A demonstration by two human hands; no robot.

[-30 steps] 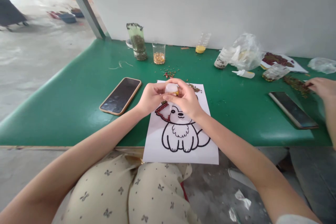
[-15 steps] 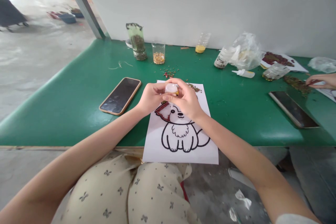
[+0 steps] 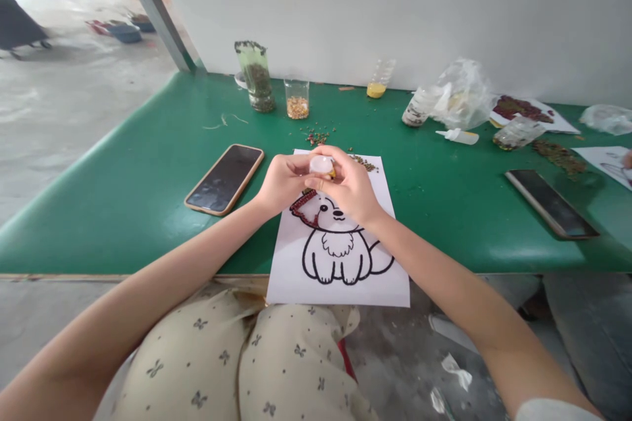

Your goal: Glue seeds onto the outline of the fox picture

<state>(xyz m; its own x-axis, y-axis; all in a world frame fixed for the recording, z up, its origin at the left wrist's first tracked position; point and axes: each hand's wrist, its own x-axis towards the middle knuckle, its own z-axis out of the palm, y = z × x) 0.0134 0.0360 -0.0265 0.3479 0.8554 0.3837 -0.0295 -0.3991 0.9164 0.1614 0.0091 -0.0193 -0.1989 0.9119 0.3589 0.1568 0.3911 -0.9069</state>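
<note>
Both of my hands are together over the top of a paper sheet (image 3: 291, 276) printed with a cartoon dog (image 3: 337, 260). Between them is a small glue bottle (image 3: 322, 164), its white round base facing me and a bit of yellow showing at its side. My left hand (image 3: 282, 185) grips it from the left with thumb and fingers. From the right, my right hand (image 3: 351, 187) curls its fingers round it. The bottle's nozzle is hidden. Red beans (image 3: 303, 205) line the dog's ear and part of its face.
Loose seeds (image 3: 365, 163) lie at the sheet's top. A phone (image 3: 224, 179) is at left, another phone (image 3: 550, 204) at right. Behind stand a green cut bottle (image 3: 257, 79) and a cup of corn kernels (image 3: 297, 105). A second glue bottle (image 3: 459, 137) lies near a plastic bag (image 3: 464, 95).
My hands keep their hold on the glue bottle and barely move. At the far right, another person's hand has drawn back from the seed pile, nearly out of view.
</note>
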